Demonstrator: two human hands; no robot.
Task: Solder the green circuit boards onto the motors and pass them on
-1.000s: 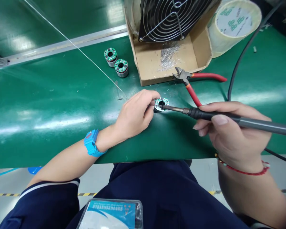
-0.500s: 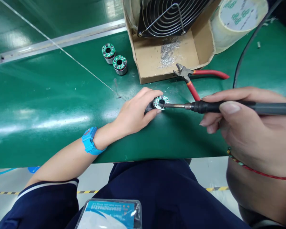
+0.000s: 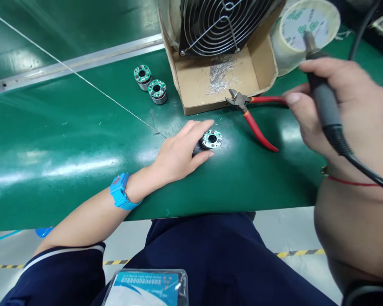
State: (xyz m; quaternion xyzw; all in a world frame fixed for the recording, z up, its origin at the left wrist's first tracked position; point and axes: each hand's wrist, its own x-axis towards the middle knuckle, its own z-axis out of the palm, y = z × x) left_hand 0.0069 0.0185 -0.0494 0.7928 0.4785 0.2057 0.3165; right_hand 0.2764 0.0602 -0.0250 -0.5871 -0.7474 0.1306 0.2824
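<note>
My left hand [image 3: 181, 151] lies on the green bench with thumb and fingers curved around a small motor part topped by a ring-shaped circuit board [image 3: 212, 139]. The board's face is uncovered and tilts up; my hand hides part of the dark body behind it. In my right hand [image 3: 347, 102] is a soldering iron [image 3: 324, 100], gripped by its dark handle, its metal end pointing away from me over the large tape roll [image 3: 303, 29]. Red-handled side cutters [image 3: 242, 102] lie between my hands, jaws against the cardboard box [image 3: 191, 91].
Two similar motor parts [image 3: 142, 76] stand upright at the back left of the box. A fan [image 3: 217, 25] sits in the box behind a heap of clipped wire ends [image 3: 221, 74]. A thin cord [image 3: 92, 83] runs across the bench [image 3: 67, 136] on the left.
My right hand has lifted the soldering iron off the circuit board and swung it right and away, toward the tape roll. My left hand stays around the motor part, fingers slightly looser.
</note>
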